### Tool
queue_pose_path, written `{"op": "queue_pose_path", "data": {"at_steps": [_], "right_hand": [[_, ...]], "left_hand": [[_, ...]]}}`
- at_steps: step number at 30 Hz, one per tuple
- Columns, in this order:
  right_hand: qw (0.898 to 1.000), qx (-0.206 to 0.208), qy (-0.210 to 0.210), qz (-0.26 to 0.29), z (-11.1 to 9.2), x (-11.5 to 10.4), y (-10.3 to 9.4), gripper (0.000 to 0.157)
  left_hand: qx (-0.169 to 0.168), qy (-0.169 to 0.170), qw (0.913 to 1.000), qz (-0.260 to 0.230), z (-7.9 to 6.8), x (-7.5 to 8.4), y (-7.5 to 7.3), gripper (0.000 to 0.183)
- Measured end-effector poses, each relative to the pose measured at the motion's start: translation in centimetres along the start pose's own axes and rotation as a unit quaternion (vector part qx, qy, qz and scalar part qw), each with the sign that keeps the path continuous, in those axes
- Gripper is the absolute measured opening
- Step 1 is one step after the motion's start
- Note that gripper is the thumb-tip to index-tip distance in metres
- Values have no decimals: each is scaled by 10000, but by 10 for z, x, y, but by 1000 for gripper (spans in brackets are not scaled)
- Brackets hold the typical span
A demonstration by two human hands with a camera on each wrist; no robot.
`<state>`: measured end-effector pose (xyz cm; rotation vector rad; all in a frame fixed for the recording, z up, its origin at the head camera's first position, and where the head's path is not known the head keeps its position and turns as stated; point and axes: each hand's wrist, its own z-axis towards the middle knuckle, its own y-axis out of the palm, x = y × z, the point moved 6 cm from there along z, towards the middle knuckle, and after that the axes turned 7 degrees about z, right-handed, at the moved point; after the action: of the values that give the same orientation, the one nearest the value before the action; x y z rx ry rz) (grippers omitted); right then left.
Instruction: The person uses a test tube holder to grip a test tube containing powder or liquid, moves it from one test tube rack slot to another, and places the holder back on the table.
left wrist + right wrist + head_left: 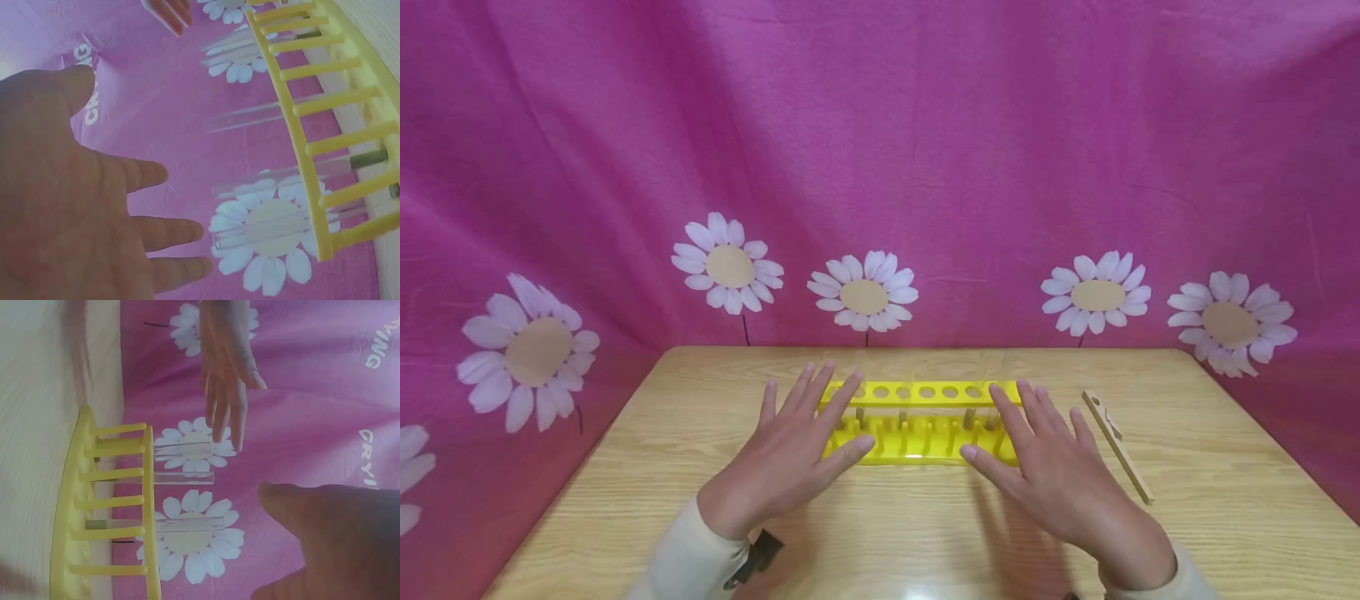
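Observation:
A yellow test tube rack (917, 457) stands on the table, with a row of round holes in its top bar and pegs in its base. Several clear test tubes (244, 117) stand upright in it, and some have something dark greenish at the bottom. Over the rack's left end hovers my left hand (790, 454), palm down, fingers straight and spread. My right hand (1052, 467) is held the same way by the right end. Both wrist views show the hands apart from the tubes, holding nothing. Right of the right hand lies a wooden test tube holder (1120, 450).
The wood-grain table (917, 517) reaches back to a pink curtain (925, 150) printed with white daisies, which also hangs along both sides. The tubes stick up above the rack's top bar.

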<state>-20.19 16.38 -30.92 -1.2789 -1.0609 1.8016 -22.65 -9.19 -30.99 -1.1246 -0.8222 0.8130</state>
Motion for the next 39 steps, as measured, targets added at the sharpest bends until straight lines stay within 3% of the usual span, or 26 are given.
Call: {"op": "queue_pose_path", "data": {"at_steps": [9, 17, 21, 26, 31, 39], "right_hand": [[10000, 80, 52, 11, 4, 6, 0, 88], [9998, 140, 82, -103, 8, 13, -2, 88], [9998, 103, 134, -138, 10, 18, -4, 92], [9997, 16, 241, -95, 12, 23, -5, 97], [9995, -56, 322, -39, 15, 30, -4, 101], [9993, 50, 363, -117, 21, 38, -3, 100]], "left_hand": [[332, -63, 9989, -326, 7, -14, -6, 80], [761, -168, 9914, -1050, 17, -34, -5, 91], [823, -280, 9814, -1711, 21, -47, -1, 85], [812, -702, 9633, -2461, 25, -62, 10, 73], [946, -717, 9494, -2907, 31, -70, 20, 69], [461, -1302, 9269, -3489, 33, -81, 44, 69]]}}
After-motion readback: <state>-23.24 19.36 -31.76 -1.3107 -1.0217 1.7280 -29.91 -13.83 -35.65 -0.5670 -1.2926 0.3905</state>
